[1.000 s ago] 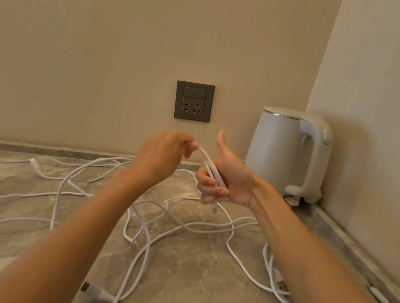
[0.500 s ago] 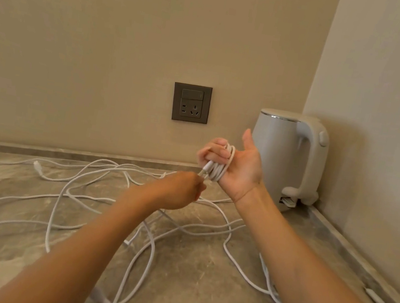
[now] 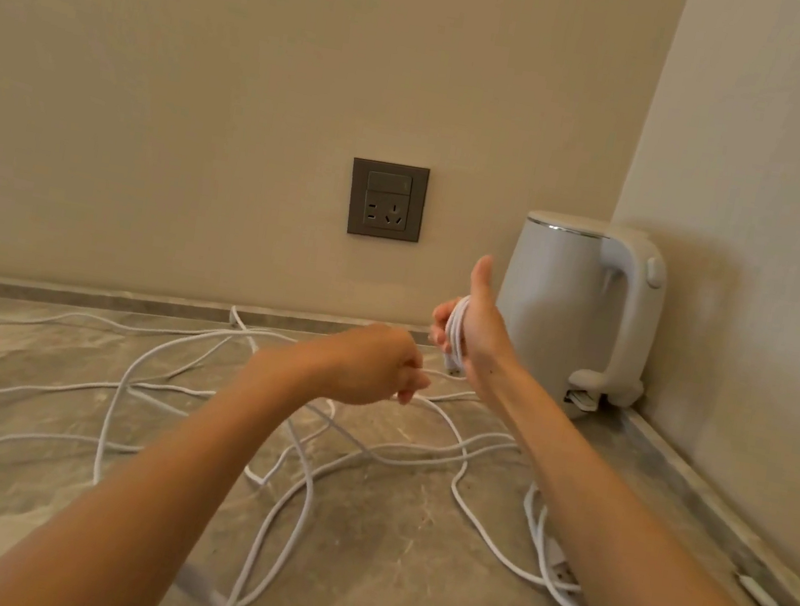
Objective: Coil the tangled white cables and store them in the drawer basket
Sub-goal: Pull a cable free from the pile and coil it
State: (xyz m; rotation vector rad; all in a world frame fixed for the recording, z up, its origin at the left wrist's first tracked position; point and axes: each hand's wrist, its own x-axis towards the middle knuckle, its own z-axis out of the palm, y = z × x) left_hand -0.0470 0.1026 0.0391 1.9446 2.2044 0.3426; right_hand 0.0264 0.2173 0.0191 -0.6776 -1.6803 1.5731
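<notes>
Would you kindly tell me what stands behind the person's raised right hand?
A white kettle stands behind the right hand, in the corner. The hand, wound with white cable, covers part of the kettle's lower left side.

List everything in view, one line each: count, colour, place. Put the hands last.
countertop: one, grey marbled, fills the lower view
kettle: one, white, back right corner
wall socket: one, grey, back wall
cables: a tangle, count unclear, white, spread over the countertop
coil: one, white, raised beside the kettle, wound round fingers
left hand: one, centre, pinches a strand of the cables
right hand: one, thumb up, holds the coil
</notes>
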